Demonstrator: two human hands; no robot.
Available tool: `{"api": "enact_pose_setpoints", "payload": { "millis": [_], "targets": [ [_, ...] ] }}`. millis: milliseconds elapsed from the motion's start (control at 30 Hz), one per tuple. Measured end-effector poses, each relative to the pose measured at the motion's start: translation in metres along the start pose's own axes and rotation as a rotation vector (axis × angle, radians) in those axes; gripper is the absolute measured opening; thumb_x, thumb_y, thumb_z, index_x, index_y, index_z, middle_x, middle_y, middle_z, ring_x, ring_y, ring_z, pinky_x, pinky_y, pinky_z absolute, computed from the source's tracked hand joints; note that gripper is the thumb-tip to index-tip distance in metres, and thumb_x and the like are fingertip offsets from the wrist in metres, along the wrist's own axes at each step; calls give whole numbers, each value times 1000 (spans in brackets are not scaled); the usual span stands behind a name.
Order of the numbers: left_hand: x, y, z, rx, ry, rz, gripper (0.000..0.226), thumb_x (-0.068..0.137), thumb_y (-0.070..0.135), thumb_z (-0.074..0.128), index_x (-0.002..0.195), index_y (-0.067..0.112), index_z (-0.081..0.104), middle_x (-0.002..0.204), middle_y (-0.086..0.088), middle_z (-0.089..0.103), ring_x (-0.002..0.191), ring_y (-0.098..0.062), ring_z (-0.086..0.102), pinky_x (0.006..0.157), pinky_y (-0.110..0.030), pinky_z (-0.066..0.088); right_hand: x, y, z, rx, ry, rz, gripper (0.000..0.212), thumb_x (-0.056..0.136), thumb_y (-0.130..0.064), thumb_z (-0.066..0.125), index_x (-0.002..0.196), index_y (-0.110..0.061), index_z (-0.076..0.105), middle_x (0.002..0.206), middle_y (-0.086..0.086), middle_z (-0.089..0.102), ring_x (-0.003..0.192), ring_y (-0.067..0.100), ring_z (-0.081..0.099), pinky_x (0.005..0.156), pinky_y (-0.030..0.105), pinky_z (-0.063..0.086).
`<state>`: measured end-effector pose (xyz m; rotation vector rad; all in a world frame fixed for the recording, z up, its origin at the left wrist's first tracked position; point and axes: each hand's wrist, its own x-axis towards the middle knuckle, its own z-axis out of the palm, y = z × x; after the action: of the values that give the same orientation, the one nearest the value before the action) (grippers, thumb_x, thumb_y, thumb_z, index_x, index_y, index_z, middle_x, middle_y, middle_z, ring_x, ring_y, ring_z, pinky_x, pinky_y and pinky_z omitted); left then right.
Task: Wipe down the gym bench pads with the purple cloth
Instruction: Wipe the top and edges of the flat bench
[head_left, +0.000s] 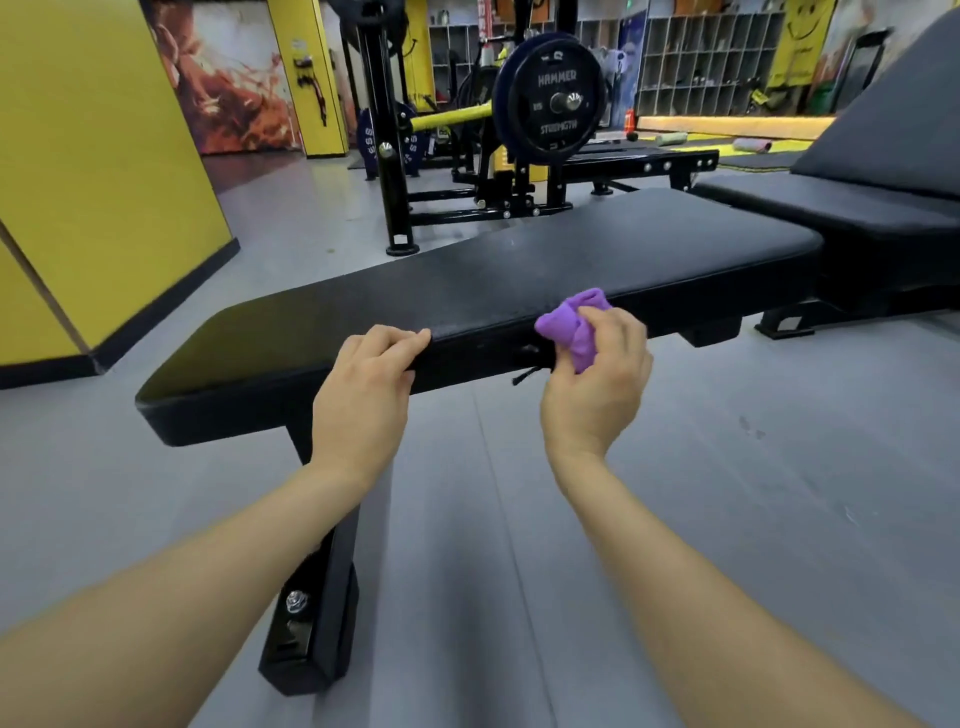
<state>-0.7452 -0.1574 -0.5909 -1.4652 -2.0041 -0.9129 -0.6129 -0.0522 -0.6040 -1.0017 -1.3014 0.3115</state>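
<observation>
A long black bench pad (519, 270) runs across the middle of the view, left to right. My right hand (597, 384) is closed around a bunched purple cloth (571, 325) and holds it against the pad's near side edge. My left hand (363, 384) rests on the same near edge further left, fingers curled over the top rim, holding nothing loose. A second bench (852, 208) with a raised back pad (904, 130) stands at the right, touching the long pad's far end.
The bench's black leg and foot (311, 623) stand between my forearms on the grey floor. Behind the bench is a black weight machine with a plate (556, 101). A yellow wall (93, 156) is at the left, storage cubbies (706, 57) at the back.
</observation>
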Motion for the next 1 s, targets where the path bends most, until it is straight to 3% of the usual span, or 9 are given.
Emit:
{"api": "enact_pose_setpoints", "payload": {
  "millis": [167,367,433,567,667,767,867,1000],
  "targets": [
    [1,6,4,36,33,-46,34,86,2,60,115,18,64,101,1,61,92,-24,53,51,-34,46,-8,3,-7,-92,-197,-264,33,71,0,66,97,-20,65,108,-4,59,94,26,55,54,24,33],
    [1,2,4,66,38,-20,35,85,3,62,115,21,65,100,5,62,89,-22,54,47,-30,45,23,10,-14,-125,61,33,29,76,-6,67,102,-19,63,114,-1,57,97,24,52,54,23,27],
    [0,3,5,57,49,-26,36,84,2,62,115,21,65,100,5,63,89,-22,54,47,-30,44,8,-4,-2,-113,73,43,29,75,-5,65,100,-19,64,114,-2,58,97,24,53,54,25,29],
    [0,2,5,75,49,-34,37,84,4,61,116,23,63,102,6,62,92,-21,53,50,-28,41,-43,-20,16,-166,-192,-332,32,66,-3,67,92,-21,66,108,-5,62,91,22,53,49,22,35],
    [1,2,3,78,36,-31,36,85,5,60,116,23,63,102,6,61,93,-20,52,49,-30,43,-28,-11,8,-194,-263,-459,32,66,-4,71,92,-23,64,105,-6,61,88,20,50,45,21,35],
    [1,0,4,76,49,-17,35,86,4,61,115,23,64,100,6,62,90,-20,53,48,-28,43,8,15,-17,-187,-150,-320,33,71,-3,63,97,-23,62,110,-2,56,91,27,52,48,28,41],
    [0,0,7,77,82,-17,34,85,3,62,113,23,65,98,8,62,90,-19,54,46,-25,40,18,22,-17,-187,-18,-144,30,72,-1,64,97,-19,63,111,2,58,92,27,52,50,26,35],
    [0,-2,8,86,69,-12,34,85,5,61,113,24,65,99,9,62,91,-18,53,46,-26,40,-12,0,8,-200,15,-138,30,68,0,62,91,-18,63,110,-3,57,91,28,53,51,23,31]
  ]
}}
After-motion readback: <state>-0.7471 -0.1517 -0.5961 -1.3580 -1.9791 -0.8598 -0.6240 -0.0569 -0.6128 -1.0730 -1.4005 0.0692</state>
